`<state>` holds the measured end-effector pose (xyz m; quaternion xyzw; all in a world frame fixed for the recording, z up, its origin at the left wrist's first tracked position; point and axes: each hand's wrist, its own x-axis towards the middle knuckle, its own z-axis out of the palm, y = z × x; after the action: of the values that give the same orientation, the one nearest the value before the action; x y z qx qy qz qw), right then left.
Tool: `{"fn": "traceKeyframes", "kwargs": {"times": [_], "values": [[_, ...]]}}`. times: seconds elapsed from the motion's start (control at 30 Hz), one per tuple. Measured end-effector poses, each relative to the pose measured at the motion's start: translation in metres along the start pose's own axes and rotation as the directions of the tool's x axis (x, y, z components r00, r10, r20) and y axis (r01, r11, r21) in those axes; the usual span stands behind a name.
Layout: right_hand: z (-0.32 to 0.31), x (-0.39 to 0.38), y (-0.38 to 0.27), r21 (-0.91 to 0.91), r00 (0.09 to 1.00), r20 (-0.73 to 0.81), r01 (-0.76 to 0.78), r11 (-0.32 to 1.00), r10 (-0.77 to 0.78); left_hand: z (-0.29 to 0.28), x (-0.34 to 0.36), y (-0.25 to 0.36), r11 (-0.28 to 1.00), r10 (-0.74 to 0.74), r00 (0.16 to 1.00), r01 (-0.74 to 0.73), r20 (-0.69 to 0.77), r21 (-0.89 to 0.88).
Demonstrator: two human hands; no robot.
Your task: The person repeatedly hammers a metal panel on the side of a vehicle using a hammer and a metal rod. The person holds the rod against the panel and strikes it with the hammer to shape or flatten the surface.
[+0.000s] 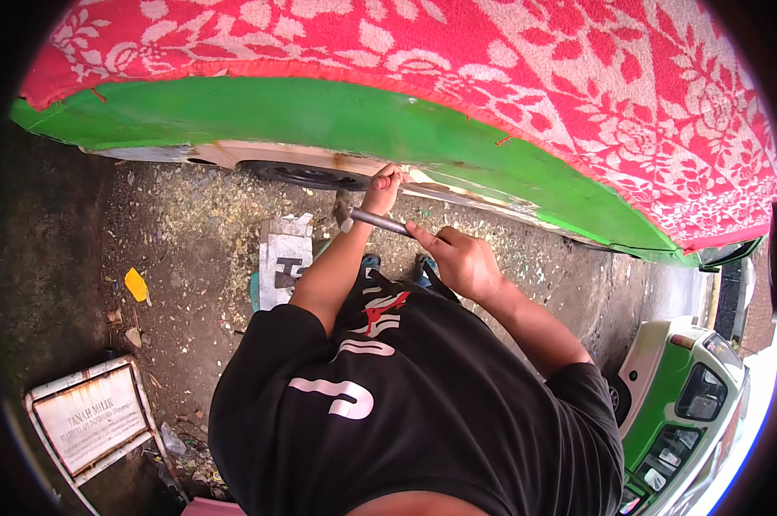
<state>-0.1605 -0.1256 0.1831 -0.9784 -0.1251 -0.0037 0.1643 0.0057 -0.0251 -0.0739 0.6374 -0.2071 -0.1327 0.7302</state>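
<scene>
My right hand (468,265) is closed round the handle of a hammer (387,224), whose head points left and lies beside my left forearm. Just beyond it, my left hand (382,191) is held up at the lower side of a green vehicle body (320,112). Its fingers are curled closed near the panel's worn, bare lower strip; whatever they grip is too small or hidden to make out. A dark wheel (307,176) shows under the body, left of my left hand.
A red and white floral cloth (457,43) covers the vehicle's top. A flattened carton (284,258) lies on the debris-strewn ground, with a yellow scrap (136,285) farther left. A framed sign (90,419) stands lower left, and a green and white van (685,404) lower right.
</scene>
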Motion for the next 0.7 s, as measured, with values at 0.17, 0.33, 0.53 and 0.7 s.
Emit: {"fn": "traceKeyframes", "kwargs": {"times": [0.17,0.33,0.53,0.7], "values": [[0.024,0.007,0.023,-0.013,0.988,-0.032,-0.149,0.989,0.149,-0.003,0.003,-0.017,0.993,0.037,0.999,-0.034,0.027,-0.116],[0.009,-0.009,0.007,0.357,0.955,-0.101,-0.228,0.906,0.280,-0.004,-0.015,-0.019,0.968,0.109,0.994,-0.109,-0.014,-0.226],[0.019,-0.051,0.034,0.309,0.751,0.190,-0.658,0.687,0.633,-0.010,-0.029,0.001,0.992,0.124,0.992,-0.125,0.024,0.020],[0.036,-0.104,0.055,0.341,0.646,0.099,-0.737,0.584,0.757,-0.004,-0.028,0.011,0.977,0.180,0.984,-0.180,0.014,0.110]]}}
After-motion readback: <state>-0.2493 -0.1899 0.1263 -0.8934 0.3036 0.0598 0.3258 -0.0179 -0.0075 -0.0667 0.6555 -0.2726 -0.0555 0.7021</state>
